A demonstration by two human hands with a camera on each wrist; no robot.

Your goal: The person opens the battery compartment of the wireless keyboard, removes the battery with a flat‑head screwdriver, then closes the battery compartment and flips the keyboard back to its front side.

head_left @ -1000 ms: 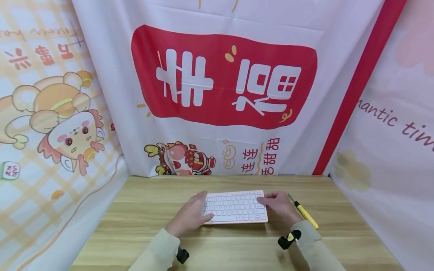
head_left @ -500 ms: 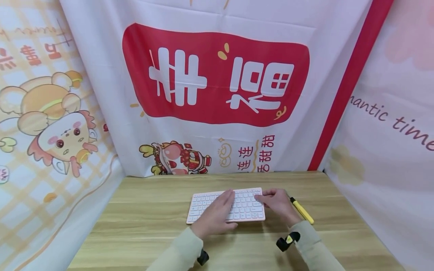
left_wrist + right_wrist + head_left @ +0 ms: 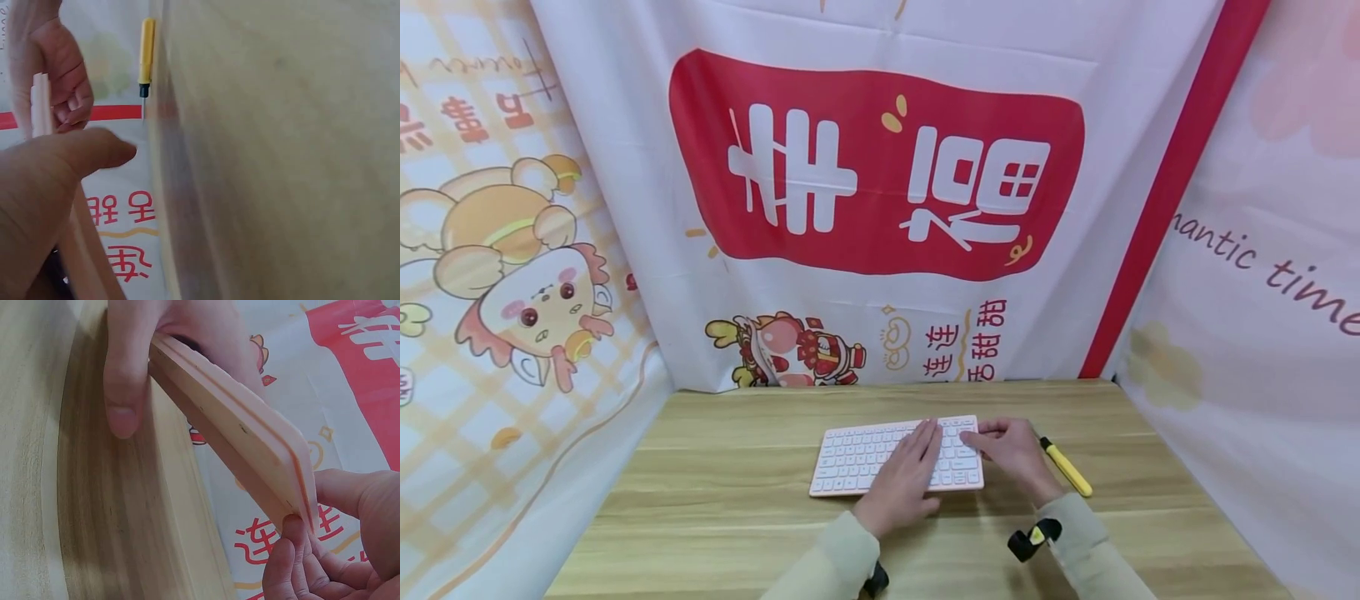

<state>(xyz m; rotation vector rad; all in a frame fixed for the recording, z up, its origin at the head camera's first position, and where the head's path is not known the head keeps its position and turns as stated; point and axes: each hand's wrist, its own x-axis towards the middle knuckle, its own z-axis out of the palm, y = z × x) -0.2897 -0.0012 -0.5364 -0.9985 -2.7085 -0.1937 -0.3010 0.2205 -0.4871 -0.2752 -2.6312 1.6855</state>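
Note:
A white keyboard (image 3: 842, 462) with a pink rim is held up at its right end by my right hand (image 3: 1011, 454), which pinches it with the thumb on top. In the right wrist view, curled fingers (image 3: 290, 556) lie under the corner of the keyboard (image 3: 237, 428), whose edge shows clear of the wood. My left hand (image 3: 906, 479) lies across the keys right of the middle, its fingers straight and together. Its thumb (image 3: 94, 150) sticks out past the near edge. The keys under the left palm are hidden.
A yellow-handled screwdriver (image 3: 1067, 471) lies on the wooden table (image 3: 715, 517), just right of my right hand. Behind the table hangs a printed white and red cloth (image 3: 880, 175). Patterned cloths hang at the left (image 3: 542, 275) and right (image 3: 1247, 317).
My left hand has moved rightward over the keyboard, from its left end to right of the middle. The right hand keeps its pinch on the right end. The view has shifted slightly.

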